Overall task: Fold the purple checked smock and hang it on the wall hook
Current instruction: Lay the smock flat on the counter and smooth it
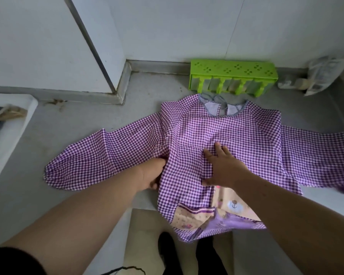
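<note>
A white tray [12, 133] sits far left on the grey counter [87, 108]. The smock [216, 132] lies spread flat, collar toward the wall, sleeves out sideways, hem hanging over the near edge. The left sleeve [99, 155] runs leftward from the left hand [152, 173], which is closed on the body's side edge (fingers tucked under). The right hand [220, 167] presses open-palmed on the middle, holding nothing. I'd guess the left side folds inward next. A green rack [232, 76] stands behind.

Looks like a utility corner of a home or nursery: grey counter [77, 120], white walls [167, 26], green rack [232, 76] at its back edge.
</note>
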